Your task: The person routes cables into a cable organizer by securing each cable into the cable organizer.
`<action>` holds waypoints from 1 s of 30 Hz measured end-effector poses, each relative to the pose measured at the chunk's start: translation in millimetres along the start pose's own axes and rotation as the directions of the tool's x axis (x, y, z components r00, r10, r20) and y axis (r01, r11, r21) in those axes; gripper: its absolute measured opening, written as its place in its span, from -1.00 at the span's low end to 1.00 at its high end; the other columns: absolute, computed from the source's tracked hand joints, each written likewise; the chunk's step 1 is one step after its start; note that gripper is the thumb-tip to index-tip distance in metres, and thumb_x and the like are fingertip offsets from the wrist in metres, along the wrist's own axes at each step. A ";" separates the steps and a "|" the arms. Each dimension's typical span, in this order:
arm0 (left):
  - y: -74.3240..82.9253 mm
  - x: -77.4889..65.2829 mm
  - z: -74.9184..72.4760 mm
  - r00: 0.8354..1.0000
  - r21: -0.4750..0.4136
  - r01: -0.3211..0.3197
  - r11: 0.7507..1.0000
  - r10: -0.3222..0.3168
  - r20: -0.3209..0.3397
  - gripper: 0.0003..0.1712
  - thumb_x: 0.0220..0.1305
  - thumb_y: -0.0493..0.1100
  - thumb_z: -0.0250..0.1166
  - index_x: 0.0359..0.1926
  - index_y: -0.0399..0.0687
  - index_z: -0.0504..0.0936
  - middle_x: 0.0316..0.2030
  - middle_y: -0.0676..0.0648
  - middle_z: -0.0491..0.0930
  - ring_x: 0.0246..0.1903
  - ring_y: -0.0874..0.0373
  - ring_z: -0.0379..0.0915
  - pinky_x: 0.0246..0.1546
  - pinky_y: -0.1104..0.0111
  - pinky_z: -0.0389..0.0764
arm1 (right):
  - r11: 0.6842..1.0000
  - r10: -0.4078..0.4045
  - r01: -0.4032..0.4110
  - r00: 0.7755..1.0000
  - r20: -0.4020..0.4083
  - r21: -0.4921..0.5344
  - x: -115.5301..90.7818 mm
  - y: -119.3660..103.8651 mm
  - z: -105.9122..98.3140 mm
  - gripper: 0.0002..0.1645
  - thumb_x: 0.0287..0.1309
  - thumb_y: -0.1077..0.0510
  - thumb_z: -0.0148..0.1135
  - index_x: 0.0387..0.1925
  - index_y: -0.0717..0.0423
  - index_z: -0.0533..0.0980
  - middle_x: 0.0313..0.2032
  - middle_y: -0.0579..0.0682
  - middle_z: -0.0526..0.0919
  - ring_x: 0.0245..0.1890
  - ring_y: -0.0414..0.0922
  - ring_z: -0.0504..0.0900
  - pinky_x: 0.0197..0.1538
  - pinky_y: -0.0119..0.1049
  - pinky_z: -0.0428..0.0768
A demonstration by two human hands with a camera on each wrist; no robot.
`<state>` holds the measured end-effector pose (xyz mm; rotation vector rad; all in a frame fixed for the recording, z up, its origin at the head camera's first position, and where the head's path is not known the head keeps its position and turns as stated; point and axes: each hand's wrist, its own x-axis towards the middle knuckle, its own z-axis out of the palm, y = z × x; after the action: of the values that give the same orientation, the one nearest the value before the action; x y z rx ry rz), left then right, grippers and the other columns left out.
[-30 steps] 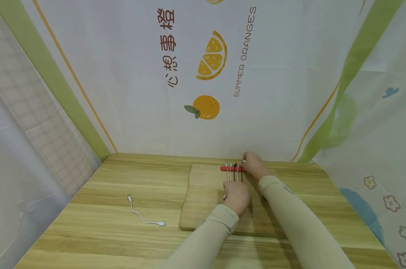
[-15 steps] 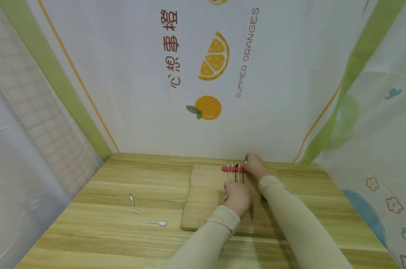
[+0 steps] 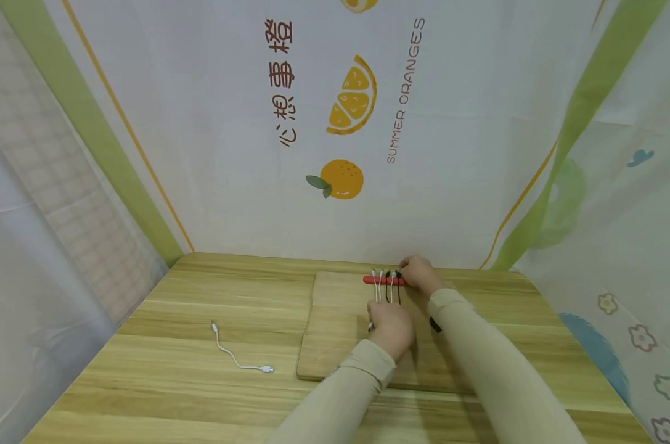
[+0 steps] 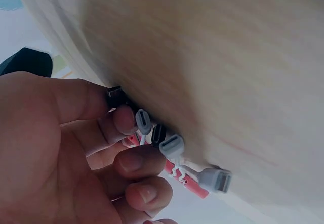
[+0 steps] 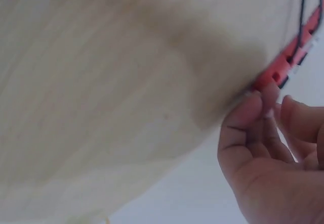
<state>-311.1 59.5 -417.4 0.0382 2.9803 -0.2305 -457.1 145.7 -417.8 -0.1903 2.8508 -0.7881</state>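
A red cable holder strip lies along the far part of a wooden board. Several short white and black cables run side by side through its slots. My left hand grips the near ends of these cables; in the left wrist view a white plug, a black plug and others stick out between the curled fingers. At the strip's right end, the thumb and fingers of my right hand pinch the red strip, right beside an unfilled slot. The fingertips hide the strip's tip.
A loose white cable lies on the wooden table, left of the board. Behind the table hangs a white curtain printed with oranges. A small black object shows under the right sleeve.
The light-coloured plug end at my right fingertips no longer shows, and a black plug is now visible at the strip beside them. The right hand has shifted slightly; my left hand keeps its grip.
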 end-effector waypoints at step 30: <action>-95.8 -33.2 -42.0 0.960 -0.345 -0.159 0.925 0.063 -0.274 -0.52 0.52 -0.07 0.14 -0.63 0.05 0.43 -0.60 0.01 0.50 -0.52 0.11 0.48 -0.41 0.11 0.60 | 0.963 -0.165 0.147 0.984 0.065 0.224 -133.5 -34.3 -47.0 -0.36 0.70 0.03 -0.10 0.62 0.17 0.16 0.46 0.39 0.41 0.39 0.30 0.51 0.30 0.21 0.58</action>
<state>-288.1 -29.1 -356.9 0.2113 3.2100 0.3726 -333.9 162.5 -342.1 -0.4106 2.6705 -1.0900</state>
